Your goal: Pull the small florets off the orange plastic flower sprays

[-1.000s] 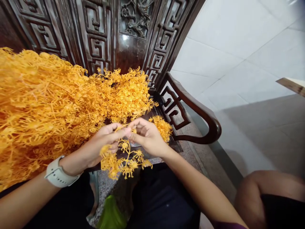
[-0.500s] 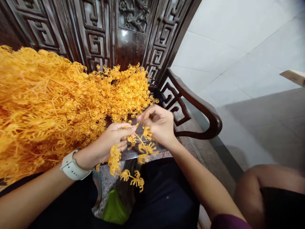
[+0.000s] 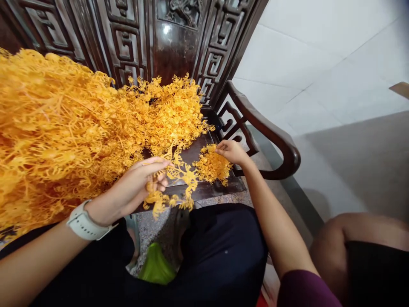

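Note:
A sprig of yellow plastic flowers (image 3: 188,177) hangs from my left hand (image 3: 134,179), its stem pinched between thumb and fingers. The sprig droops over the front edge of the bench seat. My right hand (image 3: 232,151) is at the upper right edge of a small heap of yellow flower pieces (image 3: 213,164) on the seat. Its fingers are bent together there, and whatever they may hold is too small to make out. Beyond my left hand, a large mass of yellow plastic flower branches (image 3: 79,128) covers the left of the bench.
The dark wooden bench has a carved back (image 3: 174,55) and a curved armrest (image 3: 275,132) to the right of my right hand. A green plastic object (image 3: 157,266) is below, between my legs. At the lower right another person's bent leg (image 3: 361,234) shows.
My right hand has moved away from the sprig, rightward to the small heap, which now shows. My left hand has shifted slightly left, still holding the sprig.

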{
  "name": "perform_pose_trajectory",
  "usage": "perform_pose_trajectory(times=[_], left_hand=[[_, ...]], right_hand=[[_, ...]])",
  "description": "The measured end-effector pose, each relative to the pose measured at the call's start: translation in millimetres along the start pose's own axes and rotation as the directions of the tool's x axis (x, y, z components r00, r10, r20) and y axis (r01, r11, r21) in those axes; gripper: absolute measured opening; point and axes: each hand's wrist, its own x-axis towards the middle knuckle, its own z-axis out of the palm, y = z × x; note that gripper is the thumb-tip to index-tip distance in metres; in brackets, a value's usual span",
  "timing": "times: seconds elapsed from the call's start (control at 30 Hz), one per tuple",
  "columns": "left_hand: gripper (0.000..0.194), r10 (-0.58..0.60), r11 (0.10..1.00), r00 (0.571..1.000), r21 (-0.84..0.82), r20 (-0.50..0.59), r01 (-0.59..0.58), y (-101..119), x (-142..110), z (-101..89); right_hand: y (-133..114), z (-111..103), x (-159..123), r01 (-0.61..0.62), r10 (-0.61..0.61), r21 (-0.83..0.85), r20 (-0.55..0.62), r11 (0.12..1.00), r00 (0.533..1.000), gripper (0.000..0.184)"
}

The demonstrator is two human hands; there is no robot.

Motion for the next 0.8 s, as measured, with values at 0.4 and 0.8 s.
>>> perform_pose_trajectory(times=[0.4,0.8], left_hand=[[0.014,0.004,0.982,0.996,-0.185,-0.086,-0.02,2,5,3.5],[0.021,0.177,0.984,0.984,-0.006,0.001,-0.177,-12,6,9.5]], right_hand=[[-84,-26,-38,0.377,-0.409,0.182,0.194,0.908,0.892,0.046],[-192,43,-85,0.32,-0.392,0.571,0.003,0.756,0.92,0.044]])
